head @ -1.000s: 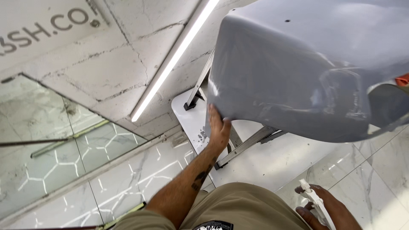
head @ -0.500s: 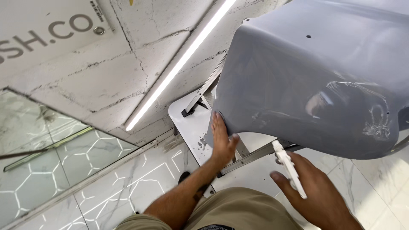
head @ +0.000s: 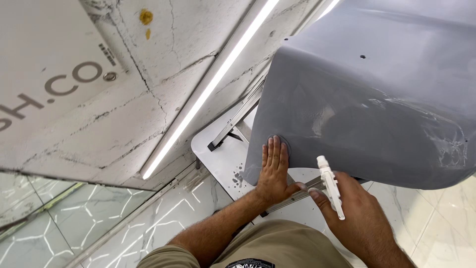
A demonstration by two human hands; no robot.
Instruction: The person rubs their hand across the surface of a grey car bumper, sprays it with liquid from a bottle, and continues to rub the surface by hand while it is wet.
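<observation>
Head view: you look down at a grey car body panel (head: 377, 94) that fills the frame from 12 to 3 o'clock.
Panel: it is smooth, with small holes near its top edge and a scuffed, whitish patch at 3 o'clock. It rests on a metal stand (head: 233, 126) with a white base plate (head: 218, 154).
Your left hand (head: 272, 171): it lies flat on the panel's lower left corner, at about 6 o'clock from frame centre. Your fingers are straight and pressed together, pointing to 12 o'clock, thumb spread toward 3 o'clock. It clamps nothing.
Your right hand (head: 357, 213): it sits at 5 o'clock, just below the panel's lower edge. Your fingers are curled shut around a slim white tool (head: 329, 186), whose tip points to 12 o'clock and stands just beside the panel edge. You cannot tell whether tip and panel touch.
Hands: close to each other, the left thumb almost meeting the right forefinger.
Surroundings: a lit light strip (head: 208, 89) runs diagonally from 1 to 8 o'clock across a cracked pale wall (head: 114, 114). A glossy marbled floor (head: 148, 218) lies at 7 o'clock.
</observation>
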